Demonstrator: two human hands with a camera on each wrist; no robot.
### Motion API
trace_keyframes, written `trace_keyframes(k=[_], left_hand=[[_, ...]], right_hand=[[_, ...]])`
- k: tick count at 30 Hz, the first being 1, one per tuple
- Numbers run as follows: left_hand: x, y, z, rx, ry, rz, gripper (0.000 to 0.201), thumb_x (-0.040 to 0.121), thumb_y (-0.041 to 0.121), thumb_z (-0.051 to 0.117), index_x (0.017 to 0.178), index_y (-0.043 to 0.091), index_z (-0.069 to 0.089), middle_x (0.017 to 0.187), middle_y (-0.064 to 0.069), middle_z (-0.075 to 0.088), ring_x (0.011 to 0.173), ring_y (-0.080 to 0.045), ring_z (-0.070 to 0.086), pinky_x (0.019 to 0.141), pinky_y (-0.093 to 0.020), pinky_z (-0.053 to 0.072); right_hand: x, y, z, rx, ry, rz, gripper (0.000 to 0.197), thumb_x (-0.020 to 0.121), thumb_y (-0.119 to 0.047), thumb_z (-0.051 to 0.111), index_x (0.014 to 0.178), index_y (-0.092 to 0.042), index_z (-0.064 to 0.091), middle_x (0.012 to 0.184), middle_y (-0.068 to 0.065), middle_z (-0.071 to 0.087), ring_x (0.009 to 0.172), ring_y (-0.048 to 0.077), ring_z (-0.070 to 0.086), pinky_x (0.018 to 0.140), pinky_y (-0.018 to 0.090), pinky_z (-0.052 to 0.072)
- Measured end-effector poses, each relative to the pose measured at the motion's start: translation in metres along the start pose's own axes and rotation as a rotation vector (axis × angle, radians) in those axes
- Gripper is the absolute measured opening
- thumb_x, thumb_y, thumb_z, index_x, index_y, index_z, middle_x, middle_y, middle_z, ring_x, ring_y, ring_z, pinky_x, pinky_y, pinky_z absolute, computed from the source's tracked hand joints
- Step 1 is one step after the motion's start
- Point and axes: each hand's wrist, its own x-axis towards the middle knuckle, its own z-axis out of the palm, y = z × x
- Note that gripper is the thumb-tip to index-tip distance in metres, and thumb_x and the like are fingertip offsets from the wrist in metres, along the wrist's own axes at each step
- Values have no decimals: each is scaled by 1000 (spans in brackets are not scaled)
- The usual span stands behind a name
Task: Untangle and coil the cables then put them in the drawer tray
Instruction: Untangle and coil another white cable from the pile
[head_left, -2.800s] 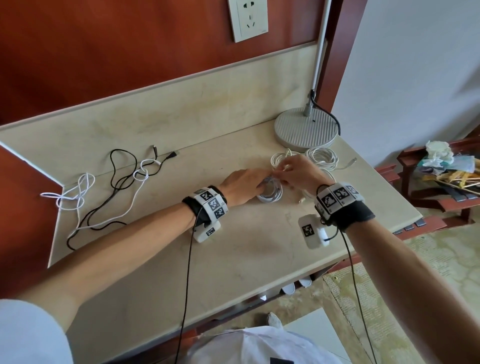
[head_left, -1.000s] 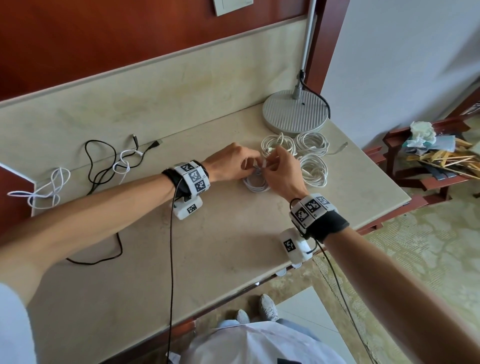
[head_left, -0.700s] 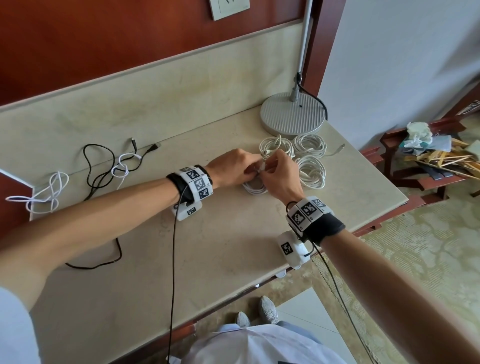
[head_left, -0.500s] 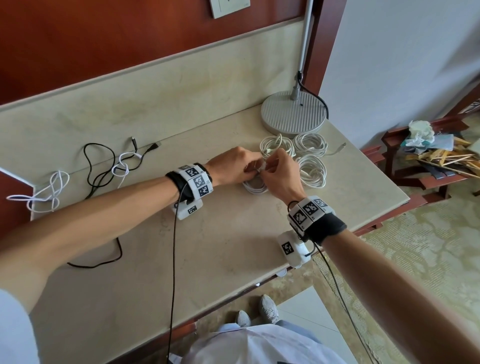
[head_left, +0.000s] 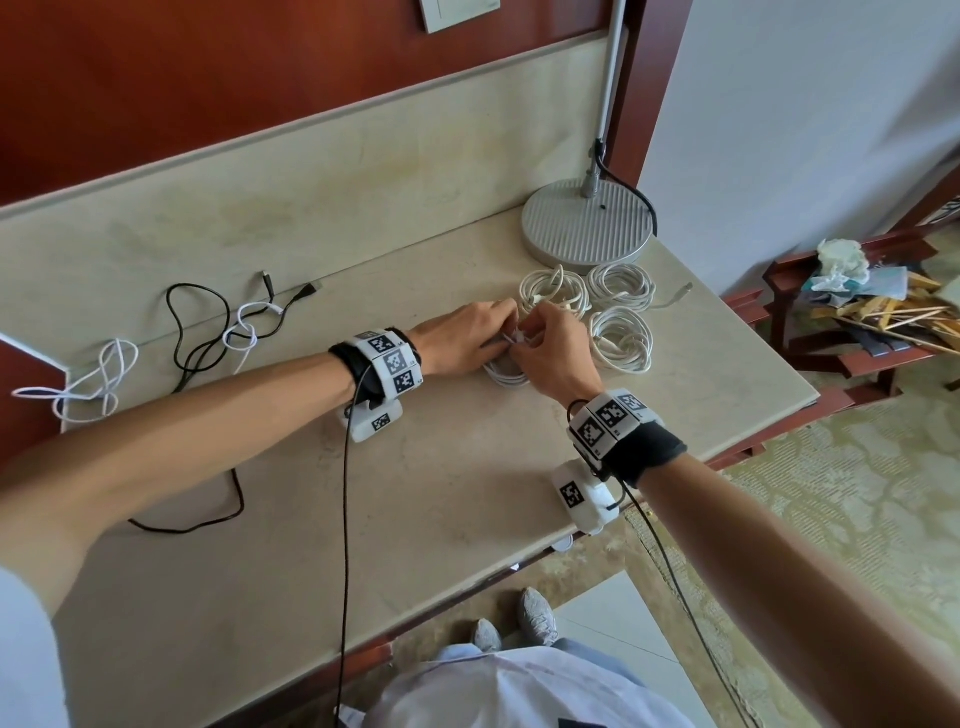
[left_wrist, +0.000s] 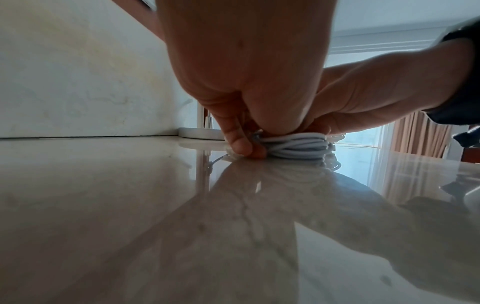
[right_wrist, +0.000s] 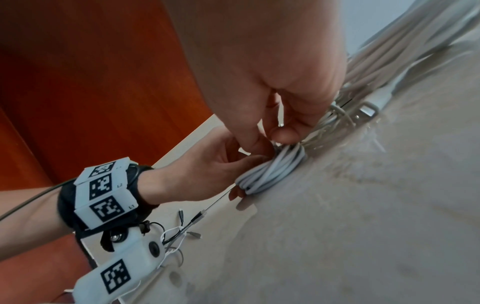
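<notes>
A white cable coil (head_left: 506, 375) (left_wrist: 293, 148) (right_wrist: 270, 172) lies on the marble desk top (head_left: 441, 493), and both hands work on it. My left hand (head_left: 467, 338) (right_wrist: 207, 170) curls its fingers (left_wrist: 237, 142) round the coil's near side. My right hand (head_left: 553, 348) (right_wrist: 272, 131) pinches the coil's top with thumb and fingertips. Three finished white coils (head_left: 618, 312) lie just right of the hands. A tangle of black and white cables (head_left: 218, 332) lies at the desk's left. No drawer tray shows.
A round grey lamp base (head_left: 587, 228) with its pole stands at the back right of the desk. A loose white cable (head_left: 83, 384) hangs over the left corner. A low wooden rack with clutter (head_left: 857, 312) stands on the floor to the right.
Both hands have stayed on the same coil, with only small finger movements. The view dropped and shifted since the oldest frame.
</notes>
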Motion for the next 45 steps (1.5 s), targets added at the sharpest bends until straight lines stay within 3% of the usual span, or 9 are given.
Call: trace_keyframes(k=[8, 11, 18, 24, 27, 29, 33, 41, 45], left_hand=[[-11, 1, 0, 54, 197, 83, 14, 92, 8, 71, 103, 6, 62, 94, -7, 64, 70, -13, 53, 63, -32, 50], [-9, 4, -3, 115, 182, 75, 10, 93, 11, 72, 91, 3, 66, 84, -12, 69, 69, -26, 64, 60, -40, 52], [-12, 13, -20, 493, 14, 336, 27, 71, -12, 83, 67, 0, 59, 55, -15, 60, 38, -29, 58, 39, -21, 36], [-5, -8, -15, 983, 121, 545, 50, 91, -16, 18, 73, 10, 56, 58, -2, 53, 38, -14, 49, 34, -22, 27], [-11, -10, -15, 1108, 101, 598, 33, 92, -16, 28, 87, 11, 47, 64, 1, 52, 47, -11, 45, 38, -26, 25], [-14, -13, -12, 1097, 95, 638, 23, 94, -11, 41, 93, 10, 48, 68, 1, 53, 53, -12, 46, 41, -25, 32], [-15, -17, -5, 1014, 184, 710, 13, 98, -5, 51, 95, 8, 55, 76, -2, 56, 60, -14, 48, 47, -26, 41], [-14, -18, 0, 906, 265, 685, 13, 98, -4, 49, 95, 8, 53, 79, -6, 57, 62, -18, 50, 52, -29, 44], [-12, -27, 0, 791, 287, 618, 17, 103, -3, 48, 94, 5, 60, 85, -9, 59, 67, -21, 56, 51, -34, 50]], right_hand=[[0, -7, -2, -42, -65, -41, 22, 77, -3, 78, 88, -10, 60, 84, 2, 61, 81, 26, 59, 66, 31, 44], [1, -6, -2, -32, -60, -43, 24, 76, -5, 78, 84, -13, 58, 79, 2, 59, 77, 24, 56, 65, 30, 40], [1, -4, 2, -26, -21, -35, 16, 80, -11, 83, 89, -9, 70, 84, 2, 65, 80, 19, 61, 57, 16, 38], [2, 2, -3, -35, -27, -45, 15, 87, -2, 73, 100, -8, 78, 90, 1, 69, 83, 15, 62, 57, -1, 37], [-1, 0, -5, -30, -36, -65, 18, 90, -2, 71, 103, -9, 79, 90, 0, 71, 82, 13, 64, 66, 7, 45], [-4, -3, -6, -29, -45, -77, 20, 89, -1, 69, 105, -8, 80, 88, -2, 69, 82, 12, 63, 69, 15, 47], [-7, -6, -8, -30, -48, -91, 29, 85, 8, 64, 106, -5, 80, 87, -1, 67, 82, 14, 61, 61, 0, 38], [-5, -7, -5, -53, -105, -77, 25, 89, 5, 65, 107, -6, 77, 85, -1, 65, 80, 14, 57, 63, 12, 35], [-5, -5, -5, -31, -118, -66, 23, 85, 2, 73, 106, -7, 77, 76, -7, 61, 71, 10, 54, 56, 6, 34]])
